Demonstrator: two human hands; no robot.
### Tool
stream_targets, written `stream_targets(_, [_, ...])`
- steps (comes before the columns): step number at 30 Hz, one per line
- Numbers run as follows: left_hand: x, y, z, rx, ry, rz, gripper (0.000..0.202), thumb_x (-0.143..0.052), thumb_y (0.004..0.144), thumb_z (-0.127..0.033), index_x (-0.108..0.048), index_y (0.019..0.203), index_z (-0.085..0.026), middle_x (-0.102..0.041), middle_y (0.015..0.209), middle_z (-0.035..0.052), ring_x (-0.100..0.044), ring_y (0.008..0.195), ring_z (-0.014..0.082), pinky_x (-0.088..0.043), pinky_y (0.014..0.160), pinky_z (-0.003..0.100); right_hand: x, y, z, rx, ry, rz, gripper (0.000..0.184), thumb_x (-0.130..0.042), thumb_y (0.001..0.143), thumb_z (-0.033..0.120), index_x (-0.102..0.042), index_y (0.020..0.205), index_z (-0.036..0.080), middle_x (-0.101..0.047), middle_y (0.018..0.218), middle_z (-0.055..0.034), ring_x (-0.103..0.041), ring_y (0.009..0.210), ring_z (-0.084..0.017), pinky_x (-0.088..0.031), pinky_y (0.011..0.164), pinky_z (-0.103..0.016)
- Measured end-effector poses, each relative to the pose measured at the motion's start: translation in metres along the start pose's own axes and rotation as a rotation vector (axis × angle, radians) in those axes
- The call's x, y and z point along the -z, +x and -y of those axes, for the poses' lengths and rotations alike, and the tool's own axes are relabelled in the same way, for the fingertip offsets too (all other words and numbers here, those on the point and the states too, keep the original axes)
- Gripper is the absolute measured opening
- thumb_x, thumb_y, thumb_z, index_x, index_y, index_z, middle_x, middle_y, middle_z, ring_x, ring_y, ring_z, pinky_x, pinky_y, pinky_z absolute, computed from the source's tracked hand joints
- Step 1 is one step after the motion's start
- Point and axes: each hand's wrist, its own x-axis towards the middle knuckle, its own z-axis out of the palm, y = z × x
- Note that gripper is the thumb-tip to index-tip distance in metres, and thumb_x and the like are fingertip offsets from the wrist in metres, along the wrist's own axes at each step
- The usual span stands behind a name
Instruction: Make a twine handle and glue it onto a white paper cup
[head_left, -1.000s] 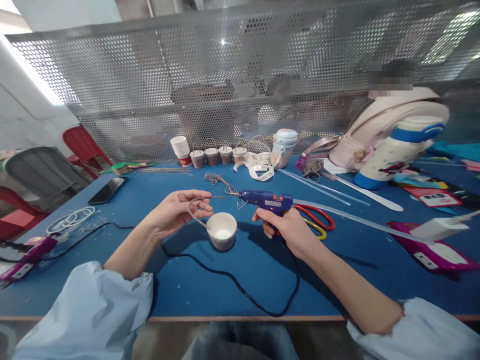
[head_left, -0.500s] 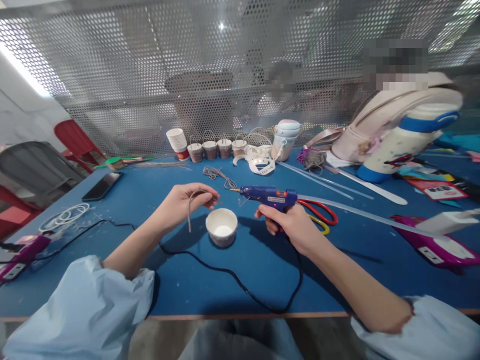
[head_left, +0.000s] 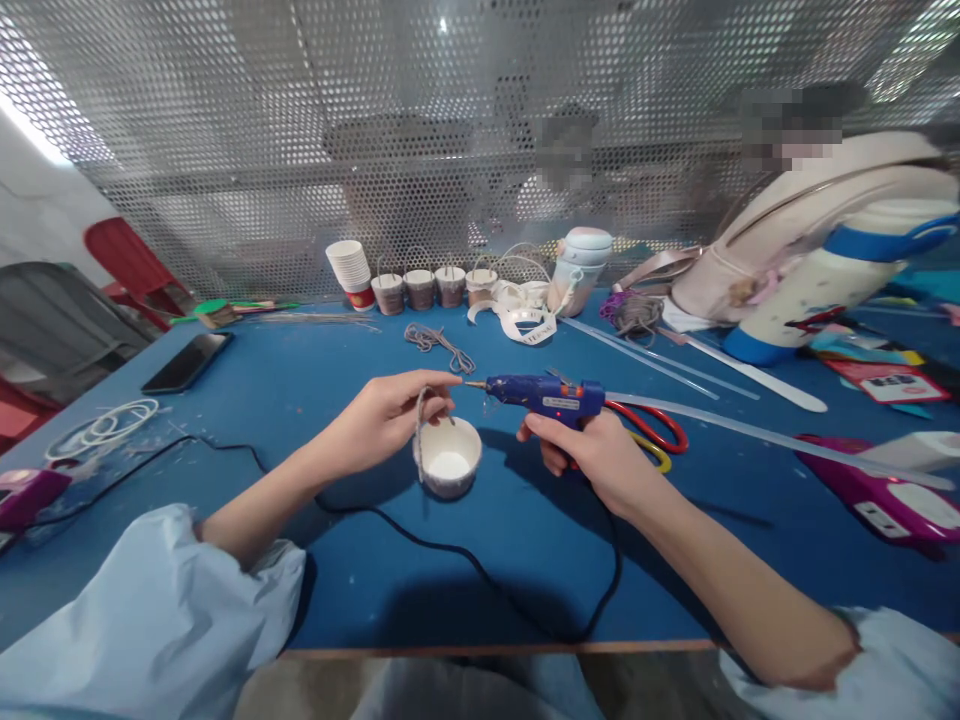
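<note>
My left hand (head_left: 390, 415) pinches a short length of grey cord (head_left: 421, 425) that loops down beside a small white paper cup (head_left: 448, 458) standing on the blue table (head_left: 225, 400). My right hand (head_left: 592, 450) grips a blue hot glue gun (head_left: 544, 393). A clear glue stick juts from its back. Its nozzle points left, close to my left fingertips and just above the cup. The gun's black cable (head_left: 420, 545) curves across the table in front of me.
Red-handled scissors (head_left: 649, 425) lie behind my right hand. At the back stand a stack of paper cups (head_left: 347, 268), several small finished cup baskets (head_left: 420, 287), ribbon (head_left: 521, 318) and a bottle (head_left: 581, 268). A phone (head_left: 186, 362) lies left; a backpack (head_left: 787, 250) sits right.
My left hand moved right and down with the cord, now beside the cup's rim. The glue gun stayed close to it, and the view shifted slightly.
</note>
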Motion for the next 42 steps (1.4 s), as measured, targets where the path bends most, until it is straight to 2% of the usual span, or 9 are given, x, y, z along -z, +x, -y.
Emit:
stream_targets(11, [-0.003,0.001,0.008,-0.108,0.162,-0.014,0.029,-0.050,0.091,-0.023,-0.060,0.117,-0.014,-0.073,0.098,0.0080,-0.068,0.085,0.0143,-0.053,0.077,0.025,-0.001,0.000,0.001,-0.014,-0.005,0.009,0.033,-0.068,0.076,0.046,-0.063,0.071,0.013,-0.046,0.044,0.0037,-0.041,0.043,-0.010,-0.036,0.043,-0.025])
stream_targets(18, [-0.005,0.002,0.006,-0.134,0.183,0.003,0.028,-0.050,0.092,-0.021,-0.061,0.117,-0.015,-0.073,0.096,0.0063,-0.069,0.085,0.0139,-0.053,0.075,0.024,-0.001,0.000,-0.001,-0.004,-0.017,0.018,0.033,-0.066,0.078,0.046,-0.064,0.072,0.013,-0.047,0.045,0.0035,-0.041,0.043,-0.010,-0.036,0.045,-0.025])
stream_targets(26, [-0.006,0.004,0.001,-0.193,0.264,0.032,0.030,-0.045,0.091,-0.013,-0.060,0.117,-0.014,-0.073,0.100,0.0085,-0.068,0.088,0.0149,-0.052,0.076,0.025,0.001,0.001,-0.004,-0.009,-0.037,0.021,0.034,-0.065,0.079,0.046,-0.065,0.074,0.013,-0.047,0.046,0.0033,-0.043,0.045,-0.010,-0.037,0.047,-0.025])
stream_targets(42, [-0.007,-0.005,0.011,-0.376,0.465,-0.012,0.030,-0.043,0.092,-0.010,-0.052,0.121,-0.013,-0.071,0.091,0.0071,-0.066,0.081,0.0145,-0.052,0.072,0.025,0.002,-0.001,0.000,-0.010,-0.045,-0.031,0.035,-0.066,0.077,0.047,-0.065,0.074,0.012,-0.045,0.044,0.0040,-0.041,0.044,-0.011,-0.036,0.046,-0.025])
